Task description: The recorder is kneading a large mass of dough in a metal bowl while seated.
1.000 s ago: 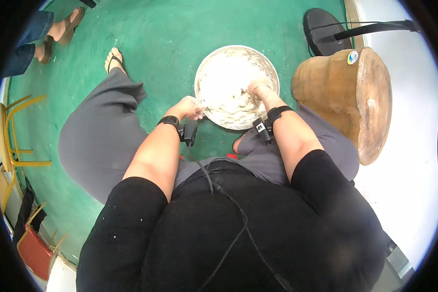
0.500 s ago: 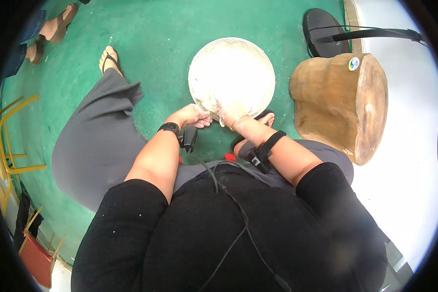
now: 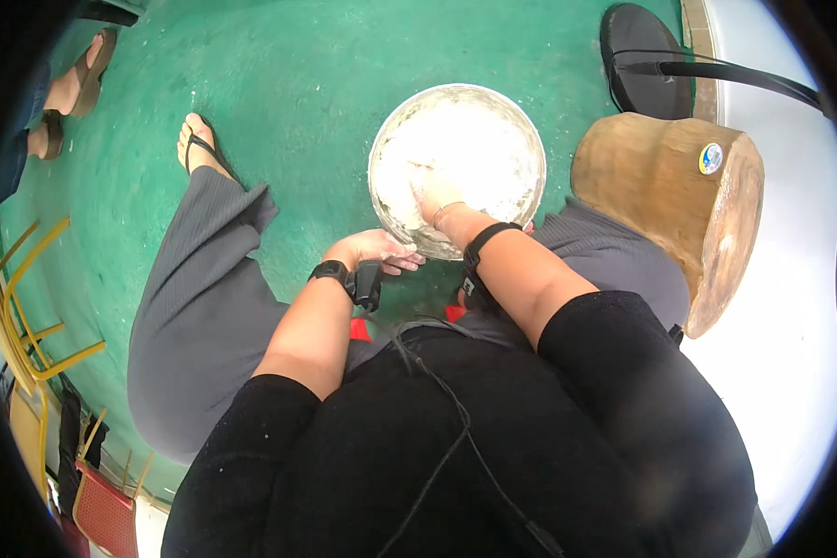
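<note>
A round white basin [image 3: 536, 177] stands on the floor in front of me, with a pale, doughy-looking white mass [image 3: 488, 139] in it that is washed out by glare. My left hand [image 3: 381, 249] grips the near left edge of the basin, thumb by the rim and fingers against the outer side. Down inside the basin is my right hand [image 3: 437, 193], pressed to the white mass left of the middle. Glare blurs its fingers, so their pose and whether they hold any of the mass do not show.
A carved wooden stump stool [image 3: 660, 191] stands right of the basin, and behind it a round black stand base [image 3: 646, 60]. Yellow-framed chairs [image 3: 42, 321] and a red seat [image 3: 102, 507] lie along the left. Another person's sandalled foot [image 3: 88, 74] is at the far left.
My right hand has moved from the near rim farther into the basin. My left hand stays at the near left edge. The view has shifted slightly, and the basin sits a little lower in it.
</note>
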Motion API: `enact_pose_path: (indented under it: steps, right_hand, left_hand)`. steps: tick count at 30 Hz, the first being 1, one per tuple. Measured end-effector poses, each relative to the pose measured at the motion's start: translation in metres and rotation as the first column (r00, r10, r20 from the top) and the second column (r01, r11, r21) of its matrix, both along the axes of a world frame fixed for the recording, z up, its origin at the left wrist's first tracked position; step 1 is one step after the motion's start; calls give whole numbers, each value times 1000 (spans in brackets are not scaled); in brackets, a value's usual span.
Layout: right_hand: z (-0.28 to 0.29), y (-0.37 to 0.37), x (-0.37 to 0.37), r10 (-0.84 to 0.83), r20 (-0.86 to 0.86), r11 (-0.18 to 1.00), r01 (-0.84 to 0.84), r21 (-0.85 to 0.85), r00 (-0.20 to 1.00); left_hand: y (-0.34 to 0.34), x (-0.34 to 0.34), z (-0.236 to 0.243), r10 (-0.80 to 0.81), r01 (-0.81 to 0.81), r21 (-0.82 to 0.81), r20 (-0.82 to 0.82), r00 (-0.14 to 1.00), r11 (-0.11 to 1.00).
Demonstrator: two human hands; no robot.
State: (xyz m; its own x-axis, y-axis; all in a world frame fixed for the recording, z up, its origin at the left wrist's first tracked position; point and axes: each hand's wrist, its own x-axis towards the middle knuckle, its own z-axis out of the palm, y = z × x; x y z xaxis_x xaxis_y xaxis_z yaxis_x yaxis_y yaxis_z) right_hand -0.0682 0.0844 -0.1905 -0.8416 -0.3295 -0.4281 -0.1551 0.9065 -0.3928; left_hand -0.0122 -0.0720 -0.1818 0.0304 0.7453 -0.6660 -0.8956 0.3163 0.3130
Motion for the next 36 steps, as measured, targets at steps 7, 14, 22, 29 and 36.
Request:
enact_pose_path:
  steps: [7,14,22,29,36]
  right_hand:
    - [23,-17,-16,131,10,984,-131,120,991]
    - [37,13,-11,314,-31,937,-305,173,949]
    - [79,97,-14,113,272,881,-223,417,956]
    - [30,170,18,10,210,856,-117,503,978]
    - [9,173,2,29,207,853,-132,504,978]
  left_hand:
    - [-21,-12,17,23,-48,-216,-117,993,975]
    - [-21,-51,19,186,-345,-310,-443,877,886]
    - [5,-22,39,218,-442,-337,-535,816,831]
    - [58,17,28,520,-689,-325,-473,712,647]
    - [49,32,9,555,-781,-318,-564,611,537]
